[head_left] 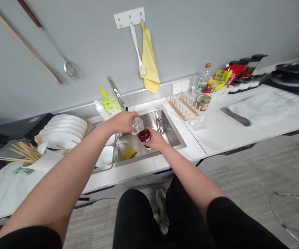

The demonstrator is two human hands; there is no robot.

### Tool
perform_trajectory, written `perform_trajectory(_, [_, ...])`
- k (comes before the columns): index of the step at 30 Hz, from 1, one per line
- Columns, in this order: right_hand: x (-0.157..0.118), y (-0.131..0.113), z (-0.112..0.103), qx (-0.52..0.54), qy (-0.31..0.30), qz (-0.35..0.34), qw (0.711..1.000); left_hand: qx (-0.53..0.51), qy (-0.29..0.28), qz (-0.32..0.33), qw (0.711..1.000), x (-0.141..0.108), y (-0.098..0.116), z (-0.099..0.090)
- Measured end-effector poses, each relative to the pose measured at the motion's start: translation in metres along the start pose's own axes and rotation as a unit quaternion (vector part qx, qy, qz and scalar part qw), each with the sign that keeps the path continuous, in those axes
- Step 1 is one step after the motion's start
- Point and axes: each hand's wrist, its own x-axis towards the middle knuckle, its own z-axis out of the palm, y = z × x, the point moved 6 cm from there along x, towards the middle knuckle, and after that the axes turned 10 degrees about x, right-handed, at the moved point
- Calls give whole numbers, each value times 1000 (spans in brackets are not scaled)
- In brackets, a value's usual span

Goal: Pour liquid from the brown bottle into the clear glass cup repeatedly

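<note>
Over the steel sink [174, 129], my left hand [124, 121] is closed round a small clear glass container [137, 125], tilted toward the other hand. My right hand [156, 139] grips a jar with dark red contents [144, 135], just below and to the right of the glass. The two vessels are close together; whether they touch, I cannot tell. A yellow sponge [128, 152] lies in the sink below my hands. Behind them stands the faucet [116, 90].
White plates [66, 129] and a holder of chopsticks [41, 160] stand left of the sink. To the right are a wooden rack [184, 105], a brown jar [205, 102], a clear glass dish [198, 122] and a grey cloth [262, 105]. Soap bottles [111, 103] stand behind the sink.
</note>
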Motion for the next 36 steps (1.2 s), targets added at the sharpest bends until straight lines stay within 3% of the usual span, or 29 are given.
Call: perform_trajectory(36, [0, 1, 0, -8, -2, 5, 1000, 35, -39, 2, 999, 7, 12, -9])
